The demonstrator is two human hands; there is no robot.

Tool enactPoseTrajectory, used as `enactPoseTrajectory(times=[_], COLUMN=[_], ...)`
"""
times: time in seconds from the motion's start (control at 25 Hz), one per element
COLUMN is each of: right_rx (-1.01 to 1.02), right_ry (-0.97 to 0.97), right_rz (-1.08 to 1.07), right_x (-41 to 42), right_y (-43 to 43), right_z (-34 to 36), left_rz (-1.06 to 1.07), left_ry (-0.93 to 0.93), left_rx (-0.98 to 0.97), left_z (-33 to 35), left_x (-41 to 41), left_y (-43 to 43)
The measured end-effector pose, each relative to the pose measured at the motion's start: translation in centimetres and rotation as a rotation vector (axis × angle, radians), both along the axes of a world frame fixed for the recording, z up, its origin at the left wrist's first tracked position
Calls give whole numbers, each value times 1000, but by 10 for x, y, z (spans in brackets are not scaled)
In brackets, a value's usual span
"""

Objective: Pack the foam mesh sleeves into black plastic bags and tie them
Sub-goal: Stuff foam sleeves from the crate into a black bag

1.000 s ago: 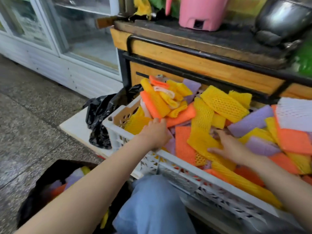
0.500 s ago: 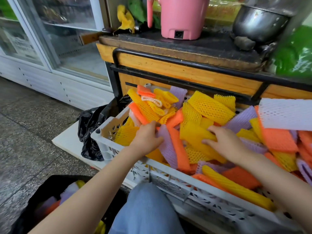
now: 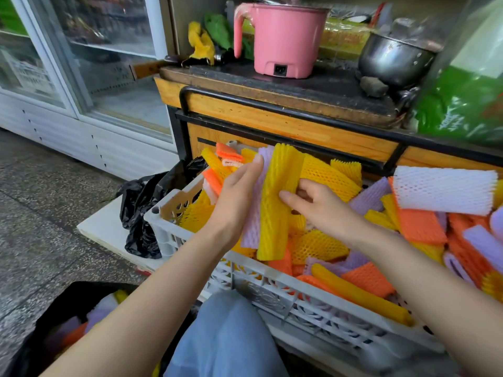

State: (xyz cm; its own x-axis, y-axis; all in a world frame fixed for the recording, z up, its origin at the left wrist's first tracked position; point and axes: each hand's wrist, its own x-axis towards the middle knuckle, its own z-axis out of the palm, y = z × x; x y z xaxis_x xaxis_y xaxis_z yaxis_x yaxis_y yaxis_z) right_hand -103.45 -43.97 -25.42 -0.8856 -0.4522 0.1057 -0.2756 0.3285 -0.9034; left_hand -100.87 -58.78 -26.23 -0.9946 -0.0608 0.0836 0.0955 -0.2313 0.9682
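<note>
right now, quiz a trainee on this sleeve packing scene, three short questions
1. True or false: the black bag on the floor at lower left already holds some sleeves.
2. Which colour is the upright sleeve that the right hand pinches? A white, B yellow, C green.
3. Fill in: the loose sleeves lie piled in a white plastic ____.
Key: 1 true. 2 B, the yellow sleeve. 3 crate.
</note>
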Motion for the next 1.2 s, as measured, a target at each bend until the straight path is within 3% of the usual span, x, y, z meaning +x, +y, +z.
enactPoseTrajectory(times=[0.08, 0.2, 0.32, 0.48, 0.6, 0.8, 0.96, 1.2], right_rx=[24, 92, 97, 585, 722, 937, 820, 352], right_ry=[20, 66, 15, -151, -189, -11, 115, 291], right_rz=[-81, -204, -148, 112, 150, 57, -142, -479], right_x=[0, 0, 7, 23, 27, 15, 8, 6], right_y=[3, 17, 49, 98, 107, 111, 118, 101], right_z=[-3, -6, -13, -46, -70, -82, -63, -20], left_rz=[-79, 21, 91, 129, 133, 53, 44, 203], left_ry=[6, 51, 59, 46, -3, -118, -132, -172], left_rx=[-34, -177, -153, -135, -126, -90, -149, -134], left_z=[-1, -11, -26, -42, -53, -66, -69, -71], left_x=[7, 15, 18, 20, 19, 13, 9, 6], left_y=[9, 26, 31, 35, 36, 29, 31, 37])
